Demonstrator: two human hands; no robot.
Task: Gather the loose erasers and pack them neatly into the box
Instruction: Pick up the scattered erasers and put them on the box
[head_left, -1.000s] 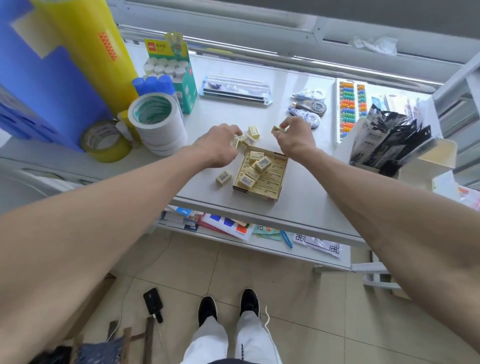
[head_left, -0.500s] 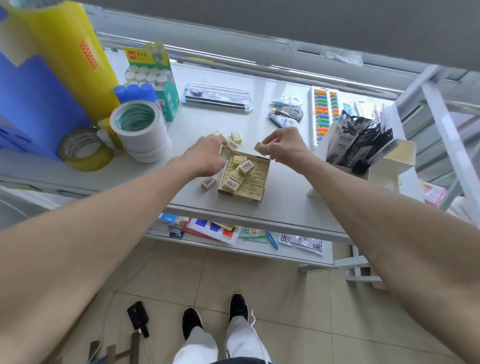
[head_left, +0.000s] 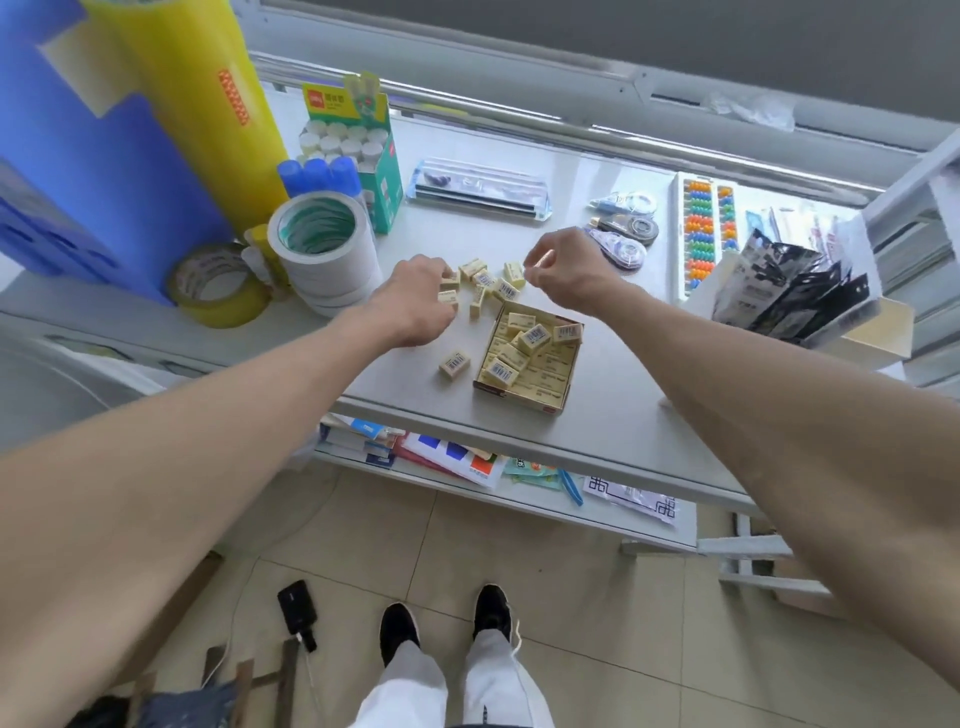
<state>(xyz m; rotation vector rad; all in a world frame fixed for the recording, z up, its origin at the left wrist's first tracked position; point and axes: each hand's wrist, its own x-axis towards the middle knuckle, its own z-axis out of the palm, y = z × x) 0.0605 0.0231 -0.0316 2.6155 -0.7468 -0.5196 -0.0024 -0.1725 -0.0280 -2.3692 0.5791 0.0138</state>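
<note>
A shallow cardboard box (head_left: 519, 399) sits near the table's front edge, with a packed layer of cream erasers and a few erasers (head_left: 535, 336) lying loose on top. Just behind the box is a cluster of several loose erasers (head_left: 483, 283). A single eraser (head_left: 455, 364) lies to the left of the box. My left hand (head_left: 415, 304) is at the left end of the cluster, fingers curled around an eraser (head_left: 449, 298). My right hand (head_left: 569, 270) hovers at the cluster's right end, thumb and forefinger apart beside an eraser (head_left: 514, 272).
A stack of white tape rolls (head_left: 322, 249) and a yellow tape roll (head_left: 218, 286) stand to the left. A green box of glue sticks (head_left: 358, 150), a clear pencil case (head_left: 478, 189), correction tapes (head_left: 626, 234), an abacus (head_left: 701, 228) and a box of black packets (head_left: 800, 291) surround the work area.
My right hand has let its eraser go into the box and moved back to the loose cluster. My left hand stayed at the cluster's left end. The camera shifted.
</note>
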